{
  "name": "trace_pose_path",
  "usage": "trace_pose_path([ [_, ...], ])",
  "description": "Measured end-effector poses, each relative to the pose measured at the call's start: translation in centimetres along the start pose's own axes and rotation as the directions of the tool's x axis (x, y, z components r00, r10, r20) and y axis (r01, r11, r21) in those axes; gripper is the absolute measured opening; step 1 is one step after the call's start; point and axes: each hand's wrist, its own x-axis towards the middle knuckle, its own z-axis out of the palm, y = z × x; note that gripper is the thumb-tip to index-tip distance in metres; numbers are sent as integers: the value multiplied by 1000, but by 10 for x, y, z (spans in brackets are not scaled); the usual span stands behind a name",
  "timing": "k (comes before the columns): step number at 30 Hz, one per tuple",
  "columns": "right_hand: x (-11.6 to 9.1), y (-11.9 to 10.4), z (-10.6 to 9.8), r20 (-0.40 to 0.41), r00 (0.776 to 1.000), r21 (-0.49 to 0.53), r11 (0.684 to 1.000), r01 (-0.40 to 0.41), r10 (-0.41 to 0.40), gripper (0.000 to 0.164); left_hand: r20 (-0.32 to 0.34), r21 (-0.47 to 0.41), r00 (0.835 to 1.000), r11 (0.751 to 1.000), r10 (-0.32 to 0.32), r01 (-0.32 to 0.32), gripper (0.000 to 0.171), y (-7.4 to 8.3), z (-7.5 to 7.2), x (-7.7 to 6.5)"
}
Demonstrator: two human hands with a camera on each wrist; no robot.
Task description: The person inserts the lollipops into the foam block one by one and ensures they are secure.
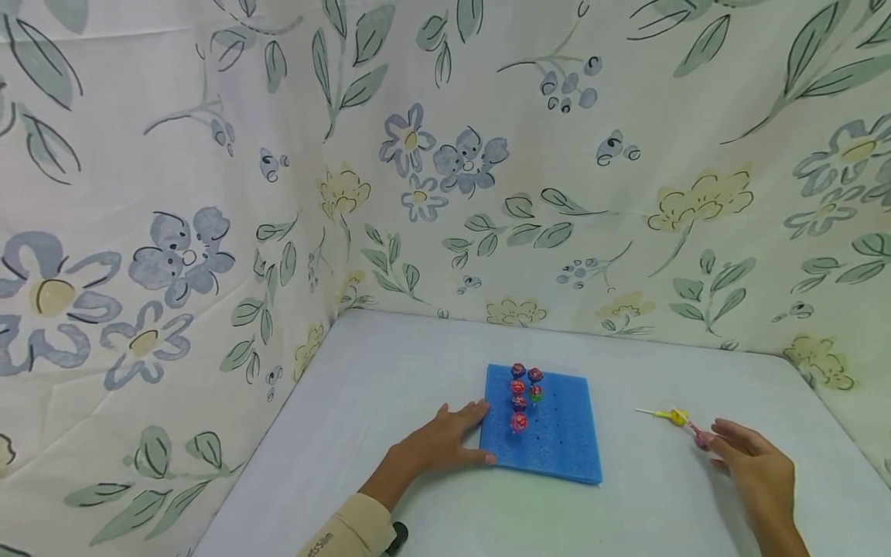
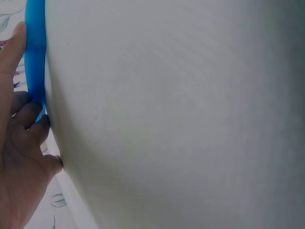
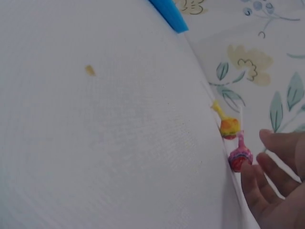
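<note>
A blue foam board [image 1: 571,433] lies on the table with several lollipops [image 1: 518,403] standing upright in two rows on its left part. Small holes dot the rest of the board. My left hand [image 1: 445,441] rests at the board's left edge, thumb and fingers spread apart along it. Over to the right, my right hand [image 1: 755,468] is at a pink lollipop [image 1: 701,441], fingertips right at its candy head and the fingers loosely extended. Beside it lies a yellow lollipop [image 3: 230,127], overlapped by the pink one's stick in the head view.
The white table [image 1: 411,348] runs back to a floral curtain [image 1: 487,255], which also rises along the left side. The table's edge shows on the left and far right.
</note>
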Motion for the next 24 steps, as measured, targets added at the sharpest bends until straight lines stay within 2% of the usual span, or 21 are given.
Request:
trace_pose_path([
  [4, 4, 3, 1, -2, 1000, -77, 997, -7, 6, 58, 1, -1, 1000, 1000, 8, -8, 101, 1, 0, 0],
  [10, 8, 10, 0, 6, 1000, -86, 996, 24, -24, 55, 3, 9, 1000, 1000, -3, 3, 100, 2, -1, 0],
  [17, 10, 11, 6, 3, 1000, -245, 969, 17, -16, 52, 7, 9, 1000, 1000, -5, 5, 100, 3, -1, 1],
  [24, 8, 10, 7, 0, 999, -262, 964, 36, -38, 51, 7, 9, 1000, 1000, -18, 18, 100, 3, -1, 1],
])
